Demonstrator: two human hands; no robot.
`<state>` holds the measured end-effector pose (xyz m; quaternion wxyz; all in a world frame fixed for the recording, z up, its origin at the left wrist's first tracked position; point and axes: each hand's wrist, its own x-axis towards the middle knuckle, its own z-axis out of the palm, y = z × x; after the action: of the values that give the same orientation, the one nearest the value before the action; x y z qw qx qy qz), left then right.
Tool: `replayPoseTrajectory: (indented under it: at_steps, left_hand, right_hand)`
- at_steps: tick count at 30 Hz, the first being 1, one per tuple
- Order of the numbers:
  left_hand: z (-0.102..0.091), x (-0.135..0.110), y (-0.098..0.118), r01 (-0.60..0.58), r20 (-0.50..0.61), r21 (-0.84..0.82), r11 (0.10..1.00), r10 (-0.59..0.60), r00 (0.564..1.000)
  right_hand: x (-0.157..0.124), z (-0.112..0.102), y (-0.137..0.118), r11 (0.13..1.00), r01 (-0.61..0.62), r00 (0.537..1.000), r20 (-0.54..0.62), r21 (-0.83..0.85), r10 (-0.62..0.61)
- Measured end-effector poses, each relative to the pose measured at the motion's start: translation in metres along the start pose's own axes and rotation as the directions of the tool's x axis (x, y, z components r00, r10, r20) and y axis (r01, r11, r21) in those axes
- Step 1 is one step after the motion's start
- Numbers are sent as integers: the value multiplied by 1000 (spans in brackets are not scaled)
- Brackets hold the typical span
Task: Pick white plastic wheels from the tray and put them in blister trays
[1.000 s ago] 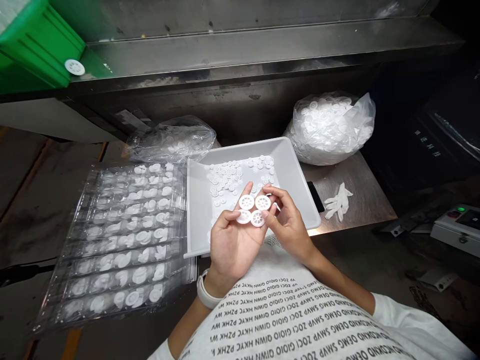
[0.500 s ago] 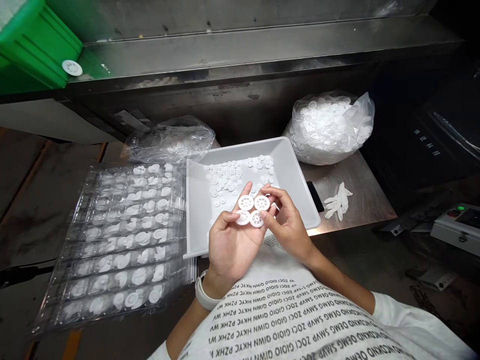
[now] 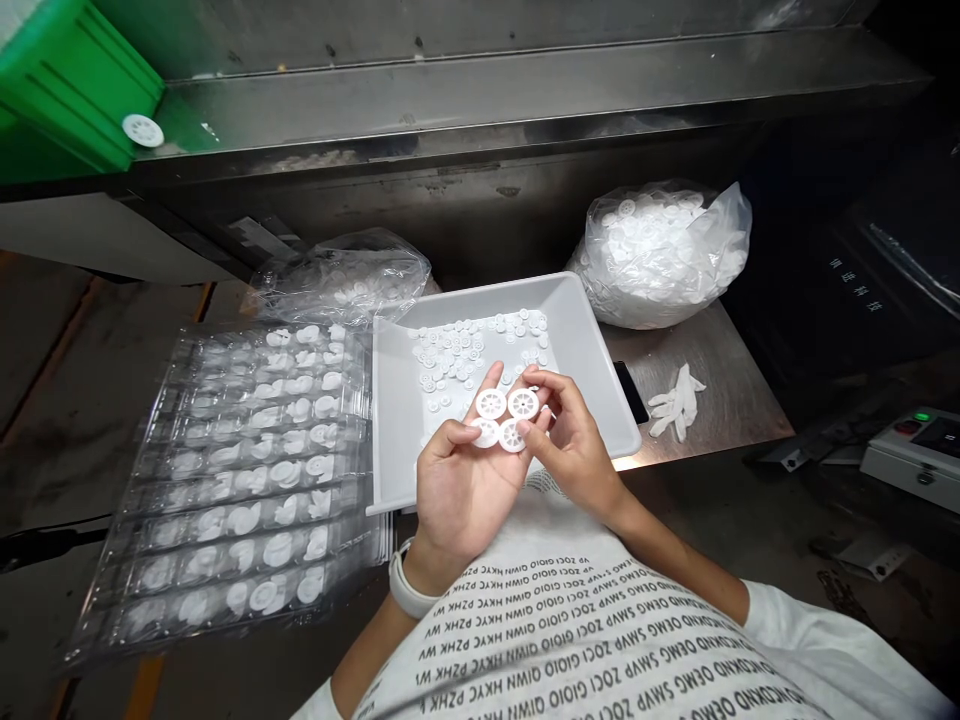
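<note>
Pinching four plastic wheels (image 3: 491, 404) between both hands' fingers (image 3: 491, 380) above a wheel-strewn tray (image 3: 589, 385).

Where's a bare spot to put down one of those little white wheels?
Bare steel shelf shows right of the grey tray, next to the white gloves. Inside the tray, grey floor shows along its left wall, near the left hand. It's crowded at the tray's back, full of white plastic wheels, and on the plastic sleeves.
</note>
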<state>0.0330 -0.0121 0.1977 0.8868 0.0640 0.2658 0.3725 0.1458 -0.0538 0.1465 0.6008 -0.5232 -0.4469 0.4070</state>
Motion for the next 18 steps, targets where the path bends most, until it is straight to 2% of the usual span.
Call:
replayPoseTrajectory:
  at_steps: [5,12,18]
  left_hand:
    - [0,1,1,11,-36,-2,1000,-11,999]
    - [-1,-1,2,29,-11,13,999,-29,1000]
    - [-2,-2,2,10,11,12,1000,-10,1000]
  right_hand:
    - [-2,0,-1,1000,19,1000,25,0,-19]
    - [-5,-4,-9,969,107,990,117,-222,-83]
    - [-5,-7,-13,949,166,982,138,-268,-133]
